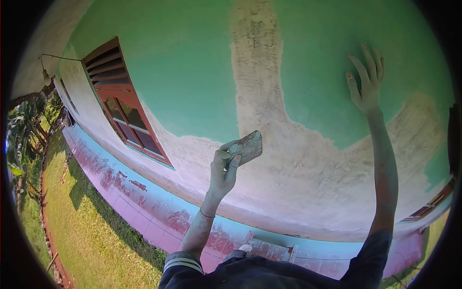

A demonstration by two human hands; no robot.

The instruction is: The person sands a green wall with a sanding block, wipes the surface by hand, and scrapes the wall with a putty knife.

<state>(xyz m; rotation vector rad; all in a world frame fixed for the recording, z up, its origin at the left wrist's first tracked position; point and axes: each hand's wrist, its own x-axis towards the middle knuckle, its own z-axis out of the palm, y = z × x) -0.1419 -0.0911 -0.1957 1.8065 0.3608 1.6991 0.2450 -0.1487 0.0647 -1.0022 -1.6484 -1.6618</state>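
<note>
Sunlit green wall (192, 72) with scraped bare patches; red-brown louvred window (122, 103) at left, pink tiled base (144, 212) below it, grass (91, 231) beyond.

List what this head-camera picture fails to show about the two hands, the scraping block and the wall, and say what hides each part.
- Left hand: its fingers wrap the block, hiding the block's near end.
- Block: the face turned to the wall is out of sight.
- Right hand: its palm lies against the wall, unseen.
- Window: glass too small and warped by the lens to see through.
- Wall: cut off by the dark round lens border.
</note>
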